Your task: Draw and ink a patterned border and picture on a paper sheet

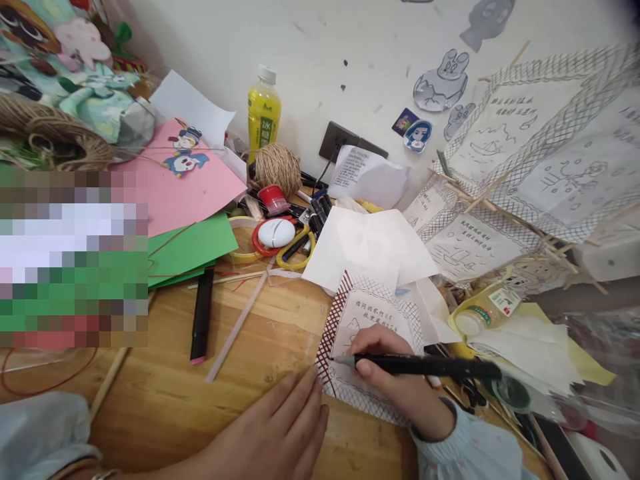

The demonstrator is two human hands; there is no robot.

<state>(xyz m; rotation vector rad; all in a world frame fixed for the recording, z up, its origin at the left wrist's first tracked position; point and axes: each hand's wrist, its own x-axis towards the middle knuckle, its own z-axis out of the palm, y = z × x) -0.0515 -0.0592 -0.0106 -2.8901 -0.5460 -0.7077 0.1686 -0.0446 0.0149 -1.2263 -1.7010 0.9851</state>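
Note:
A small white paper (367, 293) with handwritten characters, a line drawing and a cross-hatched border lies on the wooden table. Its left border strip is dark red; the other visible hatching is grey-black. My right hand (395, 387) grips a black marker (430, 366) with a grey nose. The marker's tip meets the paper at the left border's inner edge. Flat on the tabletop, my left hand (275, 427) has its fingers stretched out, with the fingertips at the paper's lower left edge. My right hand covers part of the drawing.
Behind the paper lie blank white sheets (367, 243), scissors (306, 250) and a twine ball (277, 175). A yellow drink bottle (264, 113) stands by the wall. Green paper (200, 250) and a black marker (202, 313) are left. Decorated paper panels on sticks (525, 133) rise at right.

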